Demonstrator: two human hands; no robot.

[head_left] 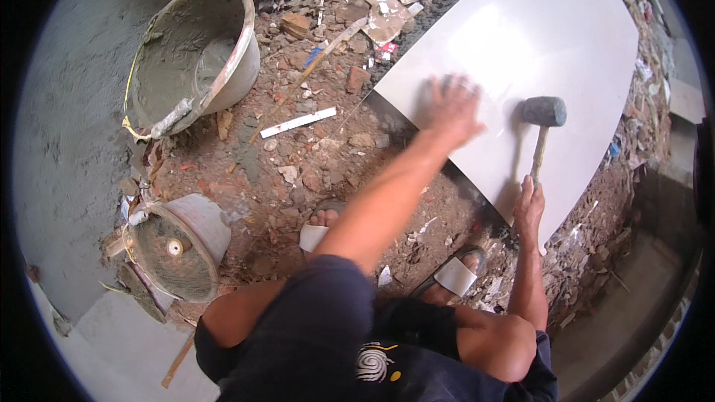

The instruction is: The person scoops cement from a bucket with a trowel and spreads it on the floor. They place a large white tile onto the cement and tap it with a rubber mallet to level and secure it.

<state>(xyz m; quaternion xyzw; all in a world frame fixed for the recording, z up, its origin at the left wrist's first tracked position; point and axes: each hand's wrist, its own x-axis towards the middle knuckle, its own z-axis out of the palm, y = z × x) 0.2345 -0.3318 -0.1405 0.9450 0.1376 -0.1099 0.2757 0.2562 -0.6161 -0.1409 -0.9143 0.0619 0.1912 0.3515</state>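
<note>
slab (pixel 551 67): large, pale, glossy, lying at the person's front right, a dark grey bed (pixel 424 41) showing along its left edge. left grip (pixel 454 112): fingers spread flat, holding nothing, over the slab's near left part; blurred, so cannot tell whether the palm presses or hovers. right grip (pixel 529 205): wrapped round the handle of a mallet (pixel 545 112), dark head over the slab, its shadow falling to one side (head looks lifted, contact unclear).

risks, as judged:
- crack or chip. cause: a hard blow near the near edge, if the bed is thin or hollow below; the dark gap there hides the support.
- uneven seat. cause: blows gathered on one side, the opposite side tipping up.
- struck fingers. cause: left grip lies near the head; a stray swing could reach it.
- sideways creep. cause: a slanting blow, or the left palm pushing rather than steadying.
- lost footing. cause: open sandals (pixel 456 275) on loose rubble (pixel 320 171), body leaning forward.
- grit on the face. cause: debris close along the edges; a chip under the mallet could scratch the gloss.
</note>
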